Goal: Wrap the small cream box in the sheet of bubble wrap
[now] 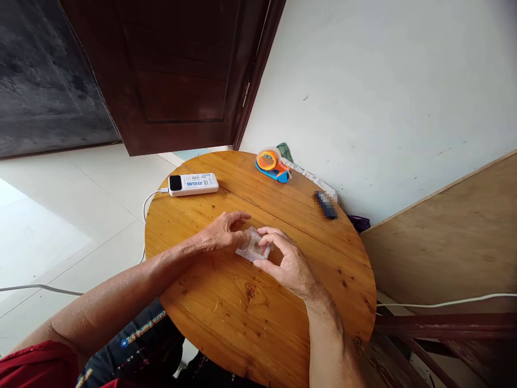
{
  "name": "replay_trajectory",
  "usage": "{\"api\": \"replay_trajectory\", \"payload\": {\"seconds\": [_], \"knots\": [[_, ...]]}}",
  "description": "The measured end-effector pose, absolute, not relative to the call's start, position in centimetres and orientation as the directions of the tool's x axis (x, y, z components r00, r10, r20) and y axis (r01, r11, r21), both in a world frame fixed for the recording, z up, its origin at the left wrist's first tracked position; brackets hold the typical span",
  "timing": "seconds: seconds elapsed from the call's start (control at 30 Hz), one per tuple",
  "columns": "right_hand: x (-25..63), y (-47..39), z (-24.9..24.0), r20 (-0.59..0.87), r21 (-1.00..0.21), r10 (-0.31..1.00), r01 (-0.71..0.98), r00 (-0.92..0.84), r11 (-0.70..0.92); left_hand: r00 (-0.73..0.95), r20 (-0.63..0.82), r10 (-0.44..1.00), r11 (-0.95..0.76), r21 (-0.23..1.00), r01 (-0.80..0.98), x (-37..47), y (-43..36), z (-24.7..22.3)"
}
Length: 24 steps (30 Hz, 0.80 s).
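Note:
A small clear plastic packet [250, 249] with something pale and a bit of red in it lies on the round wooden table [226, 302]. My left hand [223, 230] is at the packet's left side, its fingers apart and the fingertips near or touching the packet's edge. From the right, my right hand [287, 260] curves over the packet, thumb at the near edge and fingers over the right part, spread apart. Neither hand is closed round it.
A white device [194, 184] with a cable stands at the table's back left. An orange and blue tape dispenser [272, 164] sits at the back, and a dark blurred object [325, 205] lies at the right rim. Behind are a wall and a brown door [177, 70].

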State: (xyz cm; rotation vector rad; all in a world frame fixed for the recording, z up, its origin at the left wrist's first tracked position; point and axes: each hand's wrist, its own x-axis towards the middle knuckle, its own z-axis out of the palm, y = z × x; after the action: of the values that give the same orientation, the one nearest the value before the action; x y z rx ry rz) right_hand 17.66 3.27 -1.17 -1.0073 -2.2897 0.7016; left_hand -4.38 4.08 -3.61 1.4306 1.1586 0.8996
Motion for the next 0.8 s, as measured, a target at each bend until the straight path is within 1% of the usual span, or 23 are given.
{"api": "replay_trajectory", "payload": {"seconds": [0.13,0.2,0.3,0.5,0.57,0.63,0.7,0.73,0.8], "knots": [[17.5,3.2,-1.1,0.278,-0.645,0.768,0.48,-0.577,0.594,0.366,-0.014,0.931,-0.152,0.893,0.422,-4.5,3.5,-3.1],[17.5,3.2,-1.2,0.302,-0.634,0.772,0.487,-0.559,0.6,0.393,-0.001,0.92,-0.202,0.856,0.475,-4.5,3.4,-2.9],[17.3,3.1,-1.3,0.358,-0.62,0.784,0.499,-0.507,0.606,0.431,0.006,0.902,-0.224,0.862,0.455,-4.4,3.3,-2.9],[18.0,3.2,-0.9,0.443,-0.716,0.843,0.445,-0.306,0.538,0.481,0.035,0.876,-0.226,0.911,0.345,-4.3,3.1,-3.1],[18.6,3.2,-0.5,0.419,-0.744,0.844,0.406,-0.335,0.531,0.473,0.025,0.881,-0.212,0.914,0.346,-4.4,3.1,-3.1],[19.2,3.2,-0.1,0.342,-0.749,0.823,0.397,-0.453,0.53,0.459,0.005,0.888,-0.193,0.912,0.363,-4.4,3.1,-3.1],[19.3,3.0,0.1,0.254,-0.716,0.787,0.438,-0.563,0.544,0.458,-0.009,0.889,-0.176,0.916,0.36,-4.4,3.2,-3.2],[19.2,3.0,0.1,0.229,-0.69,0.775,0.463,-0.589,0.556,0.461,-0.01,0.887,-0.172,0.92,0.352,-4.4,3.3,-3.3],[18.7,2.9,-0.2,0.231,-0.642,0.775,0.507,-0.588,0.576,0.464,0.004,0.886,-0.177,0.927,0.33,-4.4,3.4,-3.5]]}}
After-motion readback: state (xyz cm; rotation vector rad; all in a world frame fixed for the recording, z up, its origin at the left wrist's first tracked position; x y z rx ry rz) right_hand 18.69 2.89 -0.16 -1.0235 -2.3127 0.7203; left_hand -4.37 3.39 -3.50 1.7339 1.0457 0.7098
